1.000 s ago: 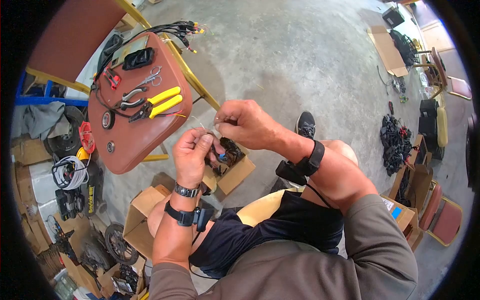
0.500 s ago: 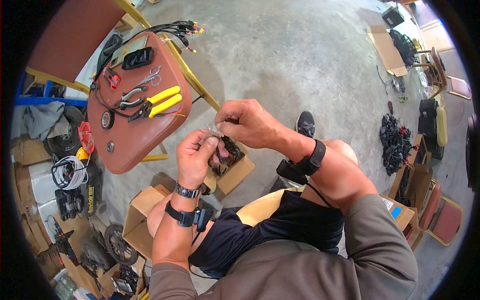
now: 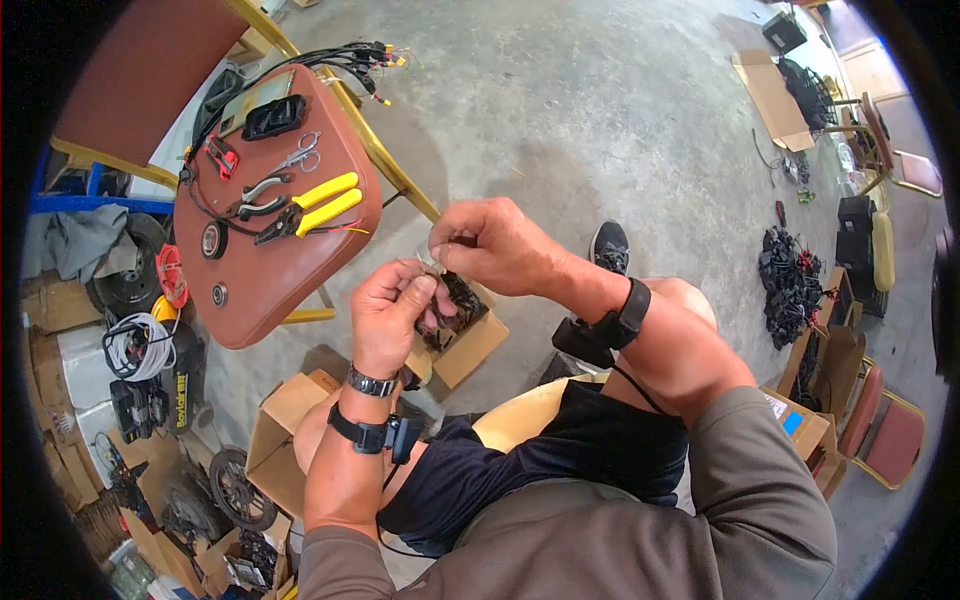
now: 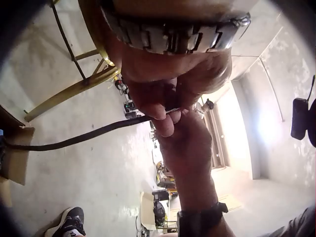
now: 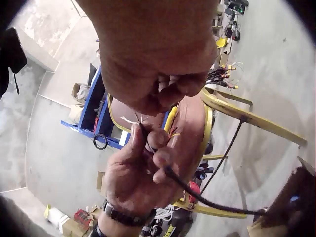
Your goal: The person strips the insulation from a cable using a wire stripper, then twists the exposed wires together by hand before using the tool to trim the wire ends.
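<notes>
My left hand (image 3: 390, 310) pinches a black cable (image 5: 207, 201) close to its end between thumb and fingers. Thin wires (image 5: 131, 120), one of them whitish, stick out past the left thumb tip. Right above that end is my right hand (image 3: 495, 248), its fingers curled and its thumb and forefinger pinching at the thin wires. Most of that pinch is hidden behind the fingers. From the left hand the cable hangs down toward an open cardboard box (image 3: 472, 352) on the floor.
Yellow-handled wire strippers (image 3: 325, 205), pliers (image 3: 262, 195), scissors (image 3: 302, 152) and a roll of black tape (image 3: 214, 239) lie on the brown chair seat (image 3: 270, 290). Several black cables (image 3: 350, 58) hang over its far edge. Another cardboard box (image 3: 280, 440) stands beside the left leg.
My left hand has shifted slightly right, bringing the cable's end up to the right fingers. The thin wires that stuck out between the hands are now mostly covered. The right hand has barely moved.
</notes>
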{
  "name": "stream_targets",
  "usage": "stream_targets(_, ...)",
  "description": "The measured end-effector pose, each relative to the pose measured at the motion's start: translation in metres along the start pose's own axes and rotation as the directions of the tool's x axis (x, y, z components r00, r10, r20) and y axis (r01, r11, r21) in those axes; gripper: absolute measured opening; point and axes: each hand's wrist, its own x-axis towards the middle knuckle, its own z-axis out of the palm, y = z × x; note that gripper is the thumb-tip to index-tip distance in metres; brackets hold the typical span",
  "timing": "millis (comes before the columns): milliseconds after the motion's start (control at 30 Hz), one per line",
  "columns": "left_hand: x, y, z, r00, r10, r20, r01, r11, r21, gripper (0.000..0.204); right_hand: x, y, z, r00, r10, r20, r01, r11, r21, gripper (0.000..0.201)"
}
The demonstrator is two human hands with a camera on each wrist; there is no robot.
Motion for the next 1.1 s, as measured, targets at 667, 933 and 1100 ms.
stream_targets(667,0.003,-0.003,-0.005,1.000,-0.008,-0.030,0.006,0.998,-0.066,0.012,0.002,0.000,-0.001,0.999,0.049,0.014,-0.049,0.998,0.048,0.006)
stream_targets(933,0.005,-0.005,-0.006,0.992,0.006,-0.125,-0.021,0.993,-0.118,0.011,-0.005,-0.006,0.009,0.993,0.044,0.106,-0.063,0.981,0.183,0.005)
stream_targets(1100,0.007,-0.006,-0.004,1.000,0.029,0.009,-0.028,0.994,-0.108,0.012,0.007,-0.001,-0.007,0.997,0.071,-0.002,-0.071,0.993,0.094,0.009)
